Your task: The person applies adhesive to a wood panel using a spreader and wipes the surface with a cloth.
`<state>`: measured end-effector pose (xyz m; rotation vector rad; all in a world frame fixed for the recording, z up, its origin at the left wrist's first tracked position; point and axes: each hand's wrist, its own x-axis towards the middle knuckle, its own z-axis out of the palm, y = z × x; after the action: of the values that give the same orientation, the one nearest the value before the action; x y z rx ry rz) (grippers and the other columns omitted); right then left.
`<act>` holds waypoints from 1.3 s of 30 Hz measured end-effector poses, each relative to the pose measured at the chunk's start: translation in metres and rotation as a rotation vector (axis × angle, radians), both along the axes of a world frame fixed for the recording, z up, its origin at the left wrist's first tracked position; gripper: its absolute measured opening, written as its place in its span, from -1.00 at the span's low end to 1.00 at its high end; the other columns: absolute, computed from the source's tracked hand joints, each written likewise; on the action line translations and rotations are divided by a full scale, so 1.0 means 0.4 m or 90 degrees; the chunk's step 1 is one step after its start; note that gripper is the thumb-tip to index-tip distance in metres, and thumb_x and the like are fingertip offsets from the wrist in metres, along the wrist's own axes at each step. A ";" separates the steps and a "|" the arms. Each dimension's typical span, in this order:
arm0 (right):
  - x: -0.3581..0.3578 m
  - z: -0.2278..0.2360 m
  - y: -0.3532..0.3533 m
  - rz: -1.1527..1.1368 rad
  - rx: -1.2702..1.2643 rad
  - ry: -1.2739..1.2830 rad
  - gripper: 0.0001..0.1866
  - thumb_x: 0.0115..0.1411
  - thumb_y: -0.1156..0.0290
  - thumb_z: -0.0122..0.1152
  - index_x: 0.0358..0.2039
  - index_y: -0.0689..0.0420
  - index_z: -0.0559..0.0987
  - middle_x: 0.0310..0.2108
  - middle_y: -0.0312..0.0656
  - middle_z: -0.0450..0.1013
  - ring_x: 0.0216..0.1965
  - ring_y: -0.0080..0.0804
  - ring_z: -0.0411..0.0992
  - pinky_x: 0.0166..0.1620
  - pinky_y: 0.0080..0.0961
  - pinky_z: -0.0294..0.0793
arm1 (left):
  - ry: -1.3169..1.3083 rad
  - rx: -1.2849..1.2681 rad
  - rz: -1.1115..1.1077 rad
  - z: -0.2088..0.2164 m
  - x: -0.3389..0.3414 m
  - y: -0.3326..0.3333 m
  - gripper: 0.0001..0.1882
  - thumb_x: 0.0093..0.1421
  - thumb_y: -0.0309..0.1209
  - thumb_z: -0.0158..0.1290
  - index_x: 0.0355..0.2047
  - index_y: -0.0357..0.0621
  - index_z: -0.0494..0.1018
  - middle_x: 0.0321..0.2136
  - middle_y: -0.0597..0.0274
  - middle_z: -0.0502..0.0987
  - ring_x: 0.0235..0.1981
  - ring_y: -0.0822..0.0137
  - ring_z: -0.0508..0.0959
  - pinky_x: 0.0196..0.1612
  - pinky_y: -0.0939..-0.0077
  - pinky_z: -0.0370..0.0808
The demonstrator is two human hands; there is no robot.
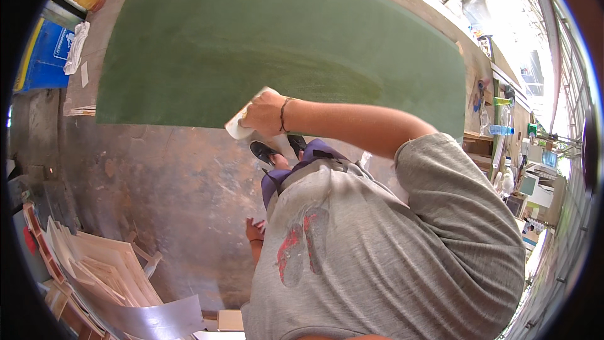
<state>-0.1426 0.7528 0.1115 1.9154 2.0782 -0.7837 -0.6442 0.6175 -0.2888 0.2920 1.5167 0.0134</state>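
Observation:
A large dark green board (283, 44) lies flat on a wooden table and fills the upper middle of the view. My right hand (265, 113) grips a white block (241, 123) and presses it on the board's near edge. A thin band circles that wrist. My left hand (255, 231) hangs low beside my purple trousers (277, 184), fingers resting against the leg and holding nothing. My grey shirt (377, 245) covers the lower right, and my dark shoes (264, 151) show just below the board's edge.
A blue bin (47, 56) with a white cloth (77, 47) stands at the upper left. Light wooden offcuts (107, 271) and a curved metal sheet (157, 321) are piled at the lower left. Shelves with bottles (503, 129) line the right. The floor (157, 182) is stained concrete.

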 end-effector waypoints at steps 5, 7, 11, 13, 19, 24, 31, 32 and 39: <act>0.213 -0.013 -0.240 0.112 -0.008 0.006 -0.44 -0.17 0.48 0.14 -0.06 -0.23 0.44 0.02 -0.24 0.31 0.10 -0.35 0.21 0.09 -0.24 0.18 | 0.070 0.069 0.010 0.375 0.228 0.140 -0.37 0.17 0.06 -0.25 0.14 -0.06 0.11 -0.48 0.21 0.48 -0.12 0.27 0.41 -0.04 0.22 0.20; 0.303 0.000 -0.389 0.062 -0.090 -0.012 -0.35 -0.20 0.55 0.15 -0.02 -0.25 0.42 0.06 -0.26 0.27 0.12 -0.35 0.19 0.13 -0.24 0.15 | 0.061 0.084 -0.002 0.363 0.244 0.124 -0.37 0.17 0.06 -0.25 0.14 -0.03 0.12 -0.44 0.19 0.48 -0.11 0.24 0.40 -0.05 0.21 0.20; 0.446 -0.019 -0.716 0.011 0.023 -0.051 -0.36 -0.14 0.59 0.01 0.03 -0.17 0.38 -0.17 -0.21 0.42 -0.05 -0.28 0.35 -0.05 -0.34 0.33 | 0.063 0.048 -0.023 0.345 0.283 0.049 -0.37 0.16 0.07 -0.23 0.14 -0.02 0.13 -0.42 0.16 0.48 -0.06 0.17 0.36 -0.06 0.22 0.19; 0.407 0.047 -0.677 -0.238 -0.156 -0.083 -0.37 -0.13 0.59 -0.03 0.04 -0.11 0.36 -0.33 -0.11 0.46 -0.22 -0.20 0.43 -0.20 -0.31 0.40 | 0.066 0.044 -0.053 0.343 0.299 -0.006 -0.36 0.16 0.07 -0.23 0.14 -0.03 0.13 -0.42 0.15 0.49 -0.04 0.14 0.34 -0.05 0.23 0.19; 0.168 -0.022 -0.584 -0.243 0.032 0.027 -0.62 -0.13 0.46 0.01 -0.20 0.16 0.37 -0.62 0.00 0.44 -0.55 -0.04 0.45 -0.49 -0.17 0.41 | 0.083 0.058 -0.076 0.345 0.337 -0.180 -0.38 0.18 0.06 -0.25 0.10 -0.10 0.18 -0.46 0.19 0.50 -0.13 0.20 0.38 -0.09 0.24 0.22; 0.004 0.014 -0.629 -0.040 0.020 0.108 -0.72 -0.03 0.46 -0.05 -0.25 0.21 0.38 -0.60 -0.01 0.46 -0.54 -0.10 0.49 -0.47 -0.19 0.45 | 0.105 0.073 -0.138 0.360 0.356 -0.330 -0.43 0.19 0.05 -0.25 0.05 -0.08 0.26 -0.44 0.26 0.49 -0.35 0.38 0.42 -0.23 0.37 0.31; 0.353 0.009 -0.765 -0.242 0.126 -0.020 -0.72 -0.06 0.47 -0.05 -0.28 0.14 0.47 -0.63 -0.08 0.45 -0.59 -0.17 0.47 -0.57 -0.27 0.42 | 0.162 0.133 -0.228 0.290 0.309 -0.599 -0.50 0.22 -0.02 -0.24 0.01 -0.09 0.29 -0.40 0.26 0.51 -0.31 0.31 0.46 -0.24 0.39 0.36; 0.327 -0.025 -0.774 -0.229 0.147 -0.038 -0.72 -0.07 0.46 -0.04 -0.29 0.13 0.48 -0.63 -0.08 0.45 -0.59 -0.17 0.47 -0.58 -0.27 0.42 | 0.158 0.188 -0.259 0.253 0.282 -0.647 -0.50 0.22 -0.03 -0.24 0.01 -0.09 0.30 -0.40 0.25 0.51 -0.31 0.30 0.47 -0.24 0.38 0.36; 0.049 0.039 -0.781 -0.060 0.028 0.052 -0.68 -0.12 0.43 0.04 -0.27 0.16 0.48 -0.56 -0.03 0.48 -0.50 -0.12 0.50 -0.48 -0.28 0.47 | 0.138 0.211 -0.132 0.206 0.302 -0.704 -0.51 0.19 -0.02 -0.20 0.00 -0.06 0.29 -0.45 0.27 0.49 -0.37 0.30 0.49 -0.28 0.34 0.36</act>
<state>-0.1229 0.4403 0.1270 2.0508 2.0817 -0.8565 -0.5233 0.3358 -0.2063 0.7348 1.6916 0.0703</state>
